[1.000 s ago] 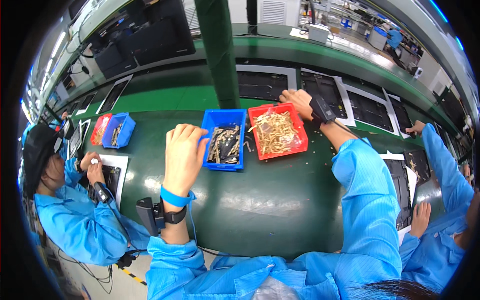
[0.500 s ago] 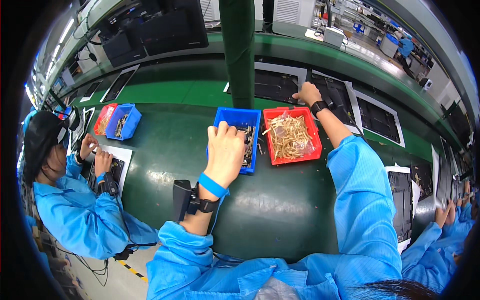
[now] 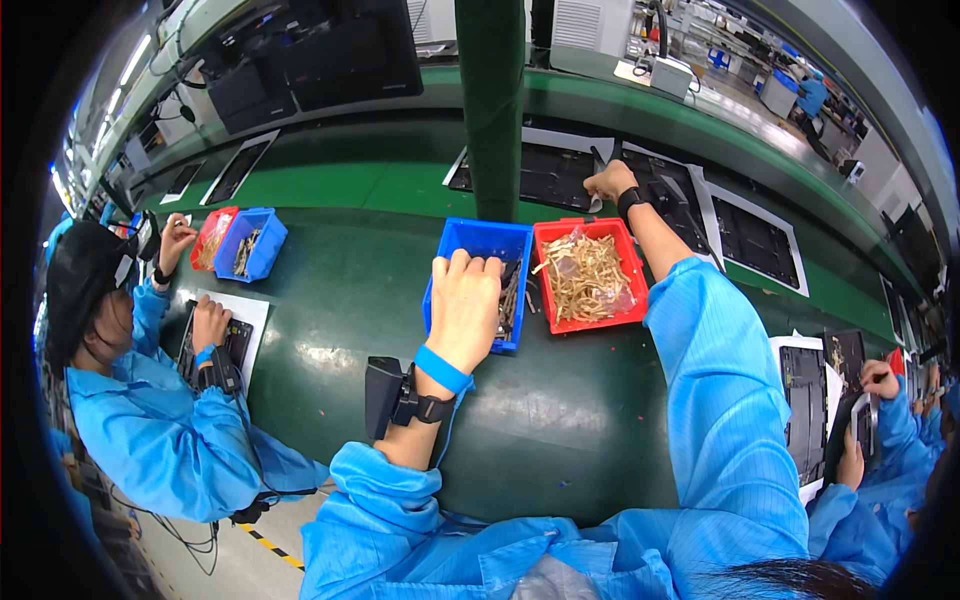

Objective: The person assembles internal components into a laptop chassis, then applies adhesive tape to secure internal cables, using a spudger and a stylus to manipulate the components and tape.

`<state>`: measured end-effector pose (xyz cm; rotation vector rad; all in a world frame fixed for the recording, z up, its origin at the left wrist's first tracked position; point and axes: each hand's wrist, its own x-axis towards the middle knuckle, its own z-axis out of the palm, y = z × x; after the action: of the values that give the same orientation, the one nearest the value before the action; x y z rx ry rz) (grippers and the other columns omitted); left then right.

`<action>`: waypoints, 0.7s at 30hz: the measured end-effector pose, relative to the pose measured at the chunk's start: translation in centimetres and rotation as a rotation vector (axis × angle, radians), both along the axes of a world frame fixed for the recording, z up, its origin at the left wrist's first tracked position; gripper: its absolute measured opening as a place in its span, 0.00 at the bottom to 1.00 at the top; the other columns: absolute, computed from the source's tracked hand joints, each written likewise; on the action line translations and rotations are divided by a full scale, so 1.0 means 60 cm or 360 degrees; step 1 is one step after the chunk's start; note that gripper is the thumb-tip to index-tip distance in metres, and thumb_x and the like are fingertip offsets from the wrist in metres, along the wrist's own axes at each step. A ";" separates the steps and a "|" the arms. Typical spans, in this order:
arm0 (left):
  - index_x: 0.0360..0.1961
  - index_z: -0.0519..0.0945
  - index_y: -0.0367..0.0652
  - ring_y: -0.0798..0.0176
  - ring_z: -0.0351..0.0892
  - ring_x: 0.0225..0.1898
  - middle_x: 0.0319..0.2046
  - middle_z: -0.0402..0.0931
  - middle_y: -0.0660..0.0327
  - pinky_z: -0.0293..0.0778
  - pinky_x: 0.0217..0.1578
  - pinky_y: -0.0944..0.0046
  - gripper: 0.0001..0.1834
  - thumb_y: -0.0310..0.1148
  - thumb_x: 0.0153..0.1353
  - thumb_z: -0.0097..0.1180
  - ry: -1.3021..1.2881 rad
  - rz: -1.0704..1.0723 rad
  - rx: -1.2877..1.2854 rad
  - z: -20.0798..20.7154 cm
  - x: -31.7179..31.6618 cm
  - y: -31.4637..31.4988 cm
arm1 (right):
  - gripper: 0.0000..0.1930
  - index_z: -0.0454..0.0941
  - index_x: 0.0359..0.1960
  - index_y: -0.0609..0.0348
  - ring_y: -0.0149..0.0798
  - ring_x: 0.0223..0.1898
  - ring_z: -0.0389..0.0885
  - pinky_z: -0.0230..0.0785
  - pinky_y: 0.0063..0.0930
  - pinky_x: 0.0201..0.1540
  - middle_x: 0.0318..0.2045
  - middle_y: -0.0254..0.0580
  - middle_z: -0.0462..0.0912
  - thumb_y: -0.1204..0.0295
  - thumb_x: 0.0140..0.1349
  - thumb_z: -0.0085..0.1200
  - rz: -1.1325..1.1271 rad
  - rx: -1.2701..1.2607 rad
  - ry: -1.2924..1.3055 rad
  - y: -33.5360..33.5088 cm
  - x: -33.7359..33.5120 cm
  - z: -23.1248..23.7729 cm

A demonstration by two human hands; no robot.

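Reaching into the blue bin (image 3: 478,243), the left hand (image 3: 463,305) lies palm-down over its near half, fingers curled over the dark small parts (image 3: 510,300) inside. Whether it has pinched a part cannot be told; the palm hides the fingertips. The bin sits on the green conveyor belt (image 3: 340,300) straight ahead of the person, touching the red bin (image 3: 545,235) to its right, which is heaped with pale strip-like parts (image 3: 585,275). Judgement: the two bins stand side by side at centre so either hand can draw stock without leaning.

Left forearm comes up from the lower edge, wrist nearly straight, carrying a blue wrist strap (image 3: 442,369) and a black wrist-mounted device (image 3: 392,395).

Right hand (image 3: 610,182) is extended well past the red bin, closed in a loose fist on a thin tool or part at the near edge of a dark flat panel (image 3: 545,175) on the far lane. What exactly it grips is too small to tell. Right arm is stretched almost fully, elbow low, blue sleeve (image 3: 715,360) running diagonally across the belt.

A green post (image 3: 492,100) rises behind the bins. A co-worker in blue (image 3: 150,420) sits to the left with a second red-and-blue bin pair (image 3: 238,240); another co-worker's hands (image 3: 868,420) show at right.
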<state>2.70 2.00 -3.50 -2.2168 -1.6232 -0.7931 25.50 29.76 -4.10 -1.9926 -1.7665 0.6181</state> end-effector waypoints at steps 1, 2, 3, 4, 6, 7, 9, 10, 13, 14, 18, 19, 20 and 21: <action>0.32 0.79 0.43 0.56 0.72 0.39 0.29 0.78 0.60 0.62 0.41 0.56 0.07 0.27 0.50 0.63 -0.0001 -0.0008 0.0004 0.003 0.001 0.000 | 0.07 0.84 0.19 0.63 0.39 0.26 0.86 0.78 0.29 0.34 0.21 0.44 0.85 0.74 0.37 0.66 -0.0008 0.0004 -0.0001 0.003 0.005 0.000; 0.31 0.81 0.43 0.56 0.72 0.39 0.29 0.79 0.60 0.62 0.41 0.57 0.06 0.27 0.50 0.64 -0.0050 -0.0018 0.0001 0.007 0.001 0.000 | 0.06 0.80 0.15 0.62 0.37 0.20 0.81 0.73 0.28 0.27 0.17 0.42 0.81 0.75 0.38 0.65 -0.0015 -0.0027 0.0255 0.008 0.011 0.002; 0.29 0.82 0.44 0.56 0.72 0.39 0.29 0.79 0.61 0.62 0.40 0.57 0.04 0.27 0.50 0.64 -0.0116 -0.0041 0.0011 0.013 0.005 0.002 | 0.08 0.76 0.12 0.62 0.35 0.15 0.76 0.68 0.28 0.19 0.14 0.40 0.77 0.75 0.38 0.63 -0.0034 -0.0041 0.0493 0.009 0.025 0.014; 0.29 0.82 0.44 0.56 0.72 0.39 0.29 0.79 0.61 0.62 0.40 0.57 0.04 0.27 0.50 0.64 -0.0105 -0.0020 -0.0005 0.010 -0.003 -0.003 | 0.12 0.68 0.10 0.58 0.30 0.09 0.63 0.51 0.27 0.11 0.11 0.36 0.69 0.75 0.40 0.61 -0.0011 -0.0154 0.0669 0.000 0.004 0.020; 0.26 0.83 0.45 0.57 0.72 0.38 0.29 0.78 0.61 0.62 0.40 0.57 0.03 0.27 0.48 0.66 -0.0251 -0.0027 0.0007 0.010 -0.011 -0.008 | 0.12 0.67 0.11 0.57 0.29 0.09 0.60 0.48 0.27 0.11 0.11 0.36 0.68 0.75 0.42 0.60 -0.0018 -0.0227 0.0837 -0.016 -0.016 0.033; 0.26 0.83 0.45 0.57 0.72 0.38 0.29 0.78 0.61 0.62 0.40 0.57 0.03 0.27 0.48 0.66 -0.0251 -0.0029 0.0008 0.013 -0.011 -0.009 | 0.12 0.67 0.12 0.57 0.29 0.08 0.57 0.44 0.27 0.11 0.11 0.36 0.67 0.76 0.43 0.60 -0.0040 -0.0280 0.0997 -0.020 -0.018 0.042; 0.24 0.82 0.45 0.57 0.71 0.37 0.27 0.76 0.63 0.62 0.39 0.57 0.05 0.27 0.46 0.68 -0.0336 -0.0048 0.0086 0.019 -0.009 -0.010 | 0.12 0.69 0.14 0.59 0.28 0.08 0.56 0.42 0.27 0.11 0.11 0.38 0.69 0.75 0.46 0.61 -0.0080 -0.0290 0.1028 -0.028 -0.020 0.054; 0.24 0.82 0.45 0.57 0.71 0.37 0.27 0.76 0.63 0.62 0.39 0.57 0.05 0.27 0.46 0.68 -0.0338 -0.0060 0.0087 0.020 -0.008 -0.007 | 0.12 0.70 0.14 0.60 0.28 0.08 0.57 0.43 0.27 0.11 0.11 0.39 0.69 0.74 0.48 0.62 -0.0010 -0.0168 0.0957 -0.032 -0.020 0.057; 0.22 0.81 0.45 0.58 0.70 0.36 0.25 0.73 0.64 0.61 0.39 0.58 0.07 0.29 0.45 0.69 -0.0400 -0.0065 0.0060 0.022 -0.010 -0.002 | 0.10 0.75 0.18 0.66 0.31 0.09 0.63 0.47 0.28 0.12 0.13 0.42 0.73 0.75 0.50 0.63 -0.0095 0.0039 0.0996 -0.047 -0.019 0.083; 0.21 0.80 0.45 0.58 0.70 0.35 0.24 0.72 0.65 0.60 0.38 0.58 0.08 0.30 0.45 0.70 -0.0452 -0.0069 0.0014 0.023 -0.009 -0.001 | 0.10 0.75 0.17 0.66 0.31 0.10 0.63 0.47 0.28 0.12 0.13 0.42 0.73 0.75 0.50 0.63 -0.0129 0.0162 0.1134 -0.054 -0.014 0.095; 0.20 0.80 0.46 0.60 0.69 0.32 0.21 0.72 0.66 0.59 0.37 0.60 0.09 0.33 0.45 0.71 -0.0544 -0.0093 -0.0057 0.031 -0.009 -0.002 | 0.07 0.76 0.22 0.62 0.26 0.12 0.61 0.46 0.24 0.14 0.16 0.35 0.70 0.77 0.53 0.62 -0.0281 0.0473 0.1614 -0.112 0.050 0.140; 0.20 0.81 0.46 0.60 0.70 0.31 0.20 0.72 0.66 0.58 0.37 0.60 0.08 0.33 0.46 0.70 -0.0556 -0.0068 -0.0076 0.030 -0.019 -0.006 | 0.07 0.75 0.23 0.60 0.24 0.12 0.60 0.45 0.22 0.14 0.15 0.32 0.67 0.77 0.54 0.62 -0.0336 0.0447 0.1790 -0.150 0.055 0.150; 0.22 0.84 0.46 0.62 0.71 0.31 0.20 0.75 0.66 0.58 0.38 0.60 0.06 0.34 0.48 0.69 -0.0527 -0.0067 -0.0048 0.031 -0.021 -0.005 | 0.07 0.73 0.24 0.64 0.25 0.14 0.66 0.46 0.18 0.13 0.17 0.34 0.71 0.81 0.55 0.58 -0.0379 0.0446 0.2071 -0.181 0.083 0.160; 0.22 0.84 0.46 0.62 0.71 0.31 0.20 0.75 0.66 0.58 0.38 0.60 0.06 0.34 0.48 0.69 -0.0538 -0.0105 -0.0042 0.032 -0.015 0.000 | 0.07 0.70 0.25 0.62 0.24 0.14 0.64 0.46 0.16 0.13 0.17 0.31 0.69 0.81 0.57 0.57 -0.0296 0.0465 0.2311 -0.203 0.128 0.159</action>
<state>1.79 1.98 -1.55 -2.2581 -1.7187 -1.2274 33.18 17.55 5.44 -0.9080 -0.6732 1.1957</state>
